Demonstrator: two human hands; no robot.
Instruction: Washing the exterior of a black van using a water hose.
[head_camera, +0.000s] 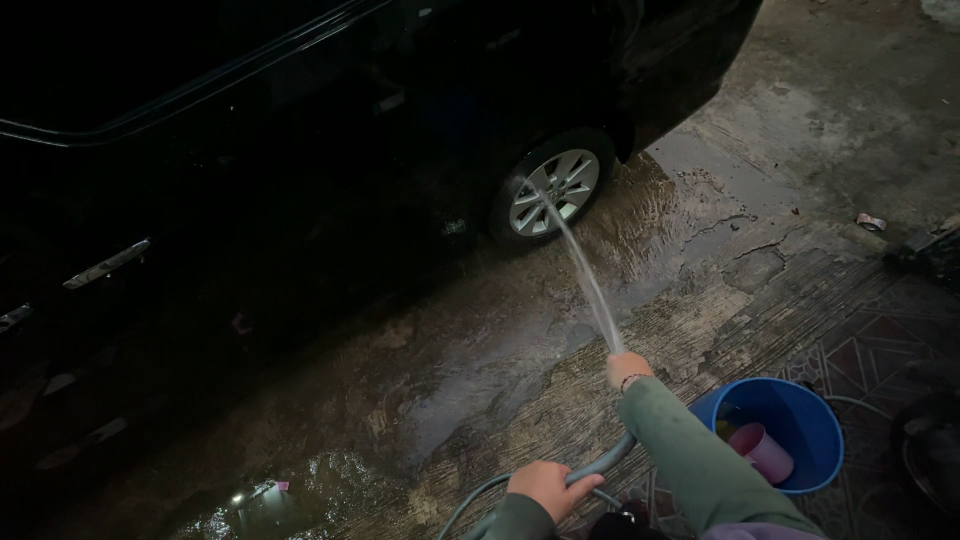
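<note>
Both hands grasp a grey hose (600, 465): the right hand (628, 370) is clenched around its end, aiming a water jet (580, 270) at the black car's (300, 150) silver wheel (553, 192), while the left hand (548, 488) grips the hose lower down. Just right of the sleeve, a blue bucket (815, 415) holding a pink cup (765, 452) stands on the wet concrete floor (700, 220).

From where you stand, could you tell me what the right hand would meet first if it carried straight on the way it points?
Probably the car wheel: the right hand points along the water jet, though depth is unclear.
</note>
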